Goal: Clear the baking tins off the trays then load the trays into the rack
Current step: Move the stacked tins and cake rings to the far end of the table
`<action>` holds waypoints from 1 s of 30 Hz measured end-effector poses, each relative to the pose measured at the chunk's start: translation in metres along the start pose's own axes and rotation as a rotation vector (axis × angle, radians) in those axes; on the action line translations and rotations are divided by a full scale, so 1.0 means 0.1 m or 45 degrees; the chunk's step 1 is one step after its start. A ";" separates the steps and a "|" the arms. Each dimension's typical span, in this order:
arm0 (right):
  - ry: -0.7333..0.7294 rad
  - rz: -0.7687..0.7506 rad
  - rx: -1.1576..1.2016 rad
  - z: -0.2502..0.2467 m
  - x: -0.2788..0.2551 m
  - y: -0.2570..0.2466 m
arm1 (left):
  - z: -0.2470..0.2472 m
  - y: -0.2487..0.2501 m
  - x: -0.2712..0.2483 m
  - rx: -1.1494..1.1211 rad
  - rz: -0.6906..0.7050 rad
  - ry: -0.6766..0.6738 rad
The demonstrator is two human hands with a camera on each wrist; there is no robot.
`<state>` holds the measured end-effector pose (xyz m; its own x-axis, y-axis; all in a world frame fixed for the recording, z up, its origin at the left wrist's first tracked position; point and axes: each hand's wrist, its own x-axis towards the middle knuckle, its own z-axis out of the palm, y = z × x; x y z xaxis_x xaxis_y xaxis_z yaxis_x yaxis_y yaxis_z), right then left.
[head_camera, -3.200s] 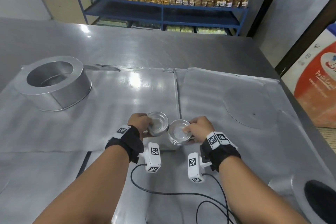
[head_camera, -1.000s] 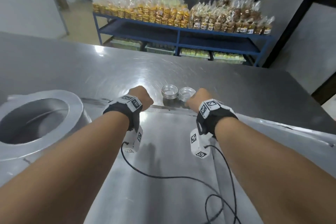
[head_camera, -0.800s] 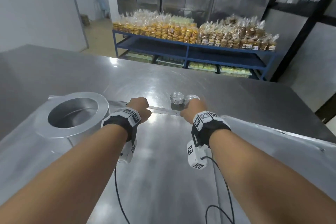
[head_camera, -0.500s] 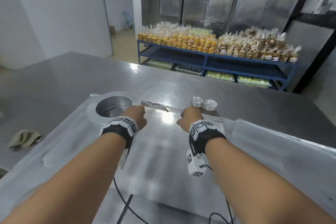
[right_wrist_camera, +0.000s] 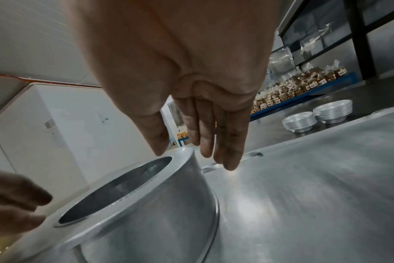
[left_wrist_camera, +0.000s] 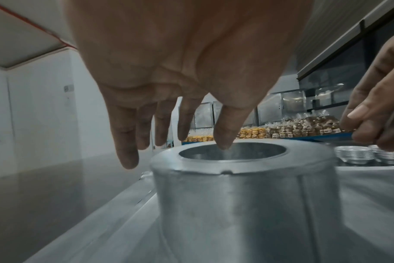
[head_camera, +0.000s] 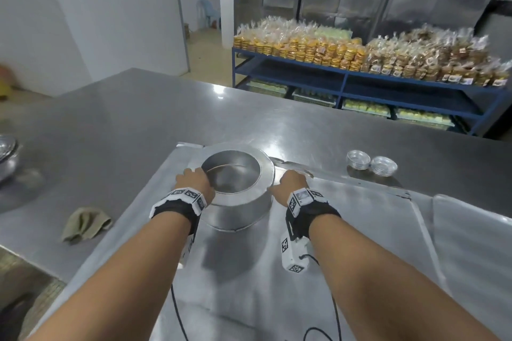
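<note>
both hands at the big ring tin, nothing gripped

head view: big round baking tin upright on a flat tray, near the tray's far left corner. left hand at the tin's left rim, right hand just beside its right wall; contact hard to judge from here. two short stacks of small tins off the tray on the steel desk, side by side, touching or nearly, beyond the tray's far edge and to the right. second tray to the right of the first. crumpled cloth on the desk to the left. blue shelf w/ bagged baked goods at the back.

left wrist view: left hand above the tin, grip apart, fingers straight and spread, pointing down; one fingertip over the centre opening, others off the left side. no clear touch. right hand at the right edge, fingers bent, above the small tins.

right wrist view: right hand over the tin's right rim, grip apart, fingers straight and close together, tips down just beside the wall, thumb over the top face. holding nothing. left hand blurred at bottom left by the rim. small tin stacks on the desk past the tray.
</note>
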<state>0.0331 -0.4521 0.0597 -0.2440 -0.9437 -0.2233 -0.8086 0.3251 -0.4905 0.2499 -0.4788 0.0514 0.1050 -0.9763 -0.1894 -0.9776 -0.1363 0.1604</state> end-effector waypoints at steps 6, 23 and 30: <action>0.049 0.128 0.138 0.32 0.35 -0.28 | 0.13 -0.32 0.58 -0.332 -0.161 -0.124; 0.196 0.434 0.395 0.20 -0.09 -0.15 | -0.19 -0.17 0.07 -0.861 -0.244 -0.165; 0.438 0.309 0.488 -0.24 -1.07 0.58 | -0.28 0.14 -0.72 -1.226 -0.216 -0.214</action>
<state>-0.0008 -0.3336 0.0751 -0.6107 -0.7839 -0.1122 -0.4712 0.4737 -0.7440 0.2333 -0.4153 0.0942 0.1299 -0.9048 -0.4056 -0.3786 -0.4233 0.8231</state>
